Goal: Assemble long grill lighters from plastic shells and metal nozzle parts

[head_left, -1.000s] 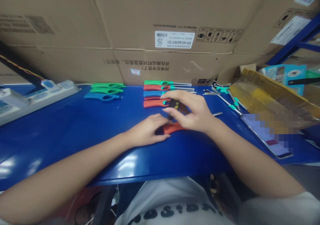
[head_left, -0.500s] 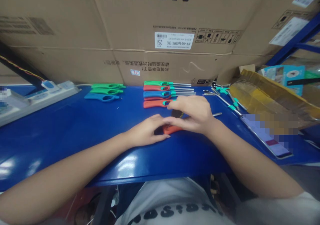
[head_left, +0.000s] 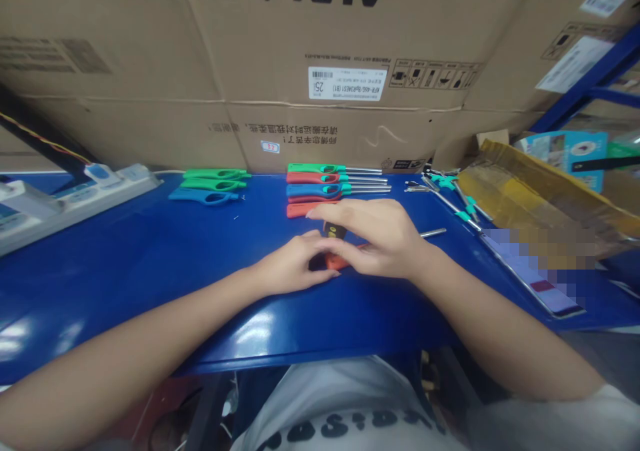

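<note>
At the table's front-middle, my left hand (head_left: 295, 263) is closed on the butt of an orange long-necked gas lighter (head_left: 338, 261). My right hand (head_left: 383, 237) arches over that lighter and hides most of it. Between its thumb and fingers shows a small dark piece with yellow marks (head_left: 334, 230); its exact kind is unclear. To the right, a metal tube (head_left: 434, 233) pokes out from behind my right hand. Just beyond my fingers lies another orange lighter (head_left: 299, 209), partly covered by my right hand.
Finished-looking lighters (head_left: 313, 189) with metal tubes lie in a row behind my hands. Green and blue handles (head_left: 205, 197) rest at the left, near a white power strip (head_left: 100, 194). At right are loose metal tubes (head_left: 463, 216), a phone (head_left: 535, 271) and a taped bag (head_left: 530, 197).
My right hand has shifted left over the orange lighter, bringing the dark piece with yellow marks toward my left hand. My left hand has stayed in place.
</note>
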Action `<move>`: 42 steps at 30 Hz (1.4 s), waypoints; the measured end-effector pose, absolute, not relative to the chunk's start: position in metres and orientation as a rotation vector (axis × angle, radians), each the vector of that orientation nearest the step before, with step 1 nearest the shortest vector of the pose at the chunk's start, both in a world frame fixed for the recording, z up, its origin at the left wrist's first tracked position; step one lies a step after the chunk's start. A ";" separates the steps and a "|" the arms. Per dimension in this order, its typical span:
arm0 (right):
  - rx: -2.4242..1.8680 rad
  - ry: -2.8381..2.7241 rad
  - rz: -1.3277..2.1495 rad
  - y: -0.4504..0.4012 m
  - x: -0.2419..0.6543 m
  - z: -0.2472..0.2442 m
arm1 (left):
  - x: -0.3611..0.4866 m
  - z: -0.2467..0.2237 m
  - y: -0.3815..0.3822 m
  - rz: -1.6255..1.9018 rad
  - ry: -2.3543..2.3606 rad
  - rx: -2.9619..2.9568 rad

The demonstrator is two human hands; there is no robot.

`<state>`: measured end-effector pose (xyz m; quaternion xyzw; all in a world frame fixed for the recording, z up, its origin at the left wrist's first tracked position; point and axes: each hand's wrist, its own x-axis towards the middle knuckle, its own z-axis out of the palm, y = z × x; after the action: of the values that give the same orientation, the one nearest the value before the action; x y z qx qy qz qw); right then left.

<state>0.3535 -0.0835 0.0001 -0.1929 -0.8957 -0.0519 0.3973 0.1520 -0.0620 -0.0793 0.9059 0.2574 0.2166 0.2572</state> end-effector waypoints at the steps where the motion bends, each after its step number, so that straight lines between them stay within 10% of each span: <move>1: -0.496 -2.262 -0.131 -0.084 0.353 0.000 | 0.152 -0.079 -0.062 0.590 0.701 2.453; 19: -0.832 -1.858 0.492 -0.049 0.386 -0.002 | 0.145 -0.046 -0.066 0.361 0.794 2.608; 30: -1.168 -1.673 -0.376 -0.024 0.462 -0.018 | 0.144 -0.050 -0.062 0.303 0.954 2.731; 42: -1.576 -1.756 -0.321 -0.014 0.509 -0.012 | 0.117 -0.044 -0.025 0.720 1.005 2.776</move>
<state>0.5086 -0.0145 -0.0122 -0.6144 -0.6849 -0.1252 0.3710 0.1166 -0.0250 -0.0440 0.9123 0.3302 0.2366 0.0515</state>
